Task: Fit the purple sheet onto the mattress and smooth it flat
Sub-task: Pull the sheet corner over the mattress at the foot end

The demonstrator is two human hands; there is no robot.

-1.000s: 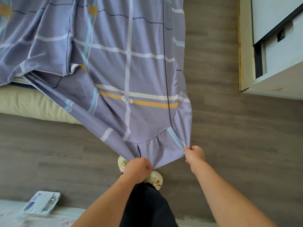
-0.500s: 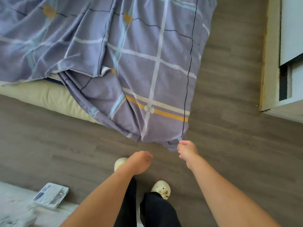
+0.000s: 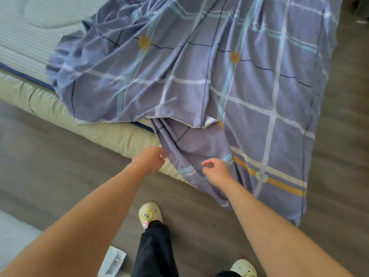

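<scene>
The left grip (image 3: 148, 159) and right grip (image 3: 216, 170) are held released, loosely curled, seemingly poised to seize the purple sheet (image 3: 259, 100) hanging just beyond them.

Matt woven-cloth purple sheet (image 3: 199, 76), creased — ribbed quilted mattress (image 3: 30, 27) — matt wood-grain floor (image 3: 60, 166).

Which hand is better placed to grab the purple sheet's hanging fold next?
Probably the right hand: it hovers over the hanging fold of the purple sheet. The left hand is beside the edge, over the beige base.
</scene>
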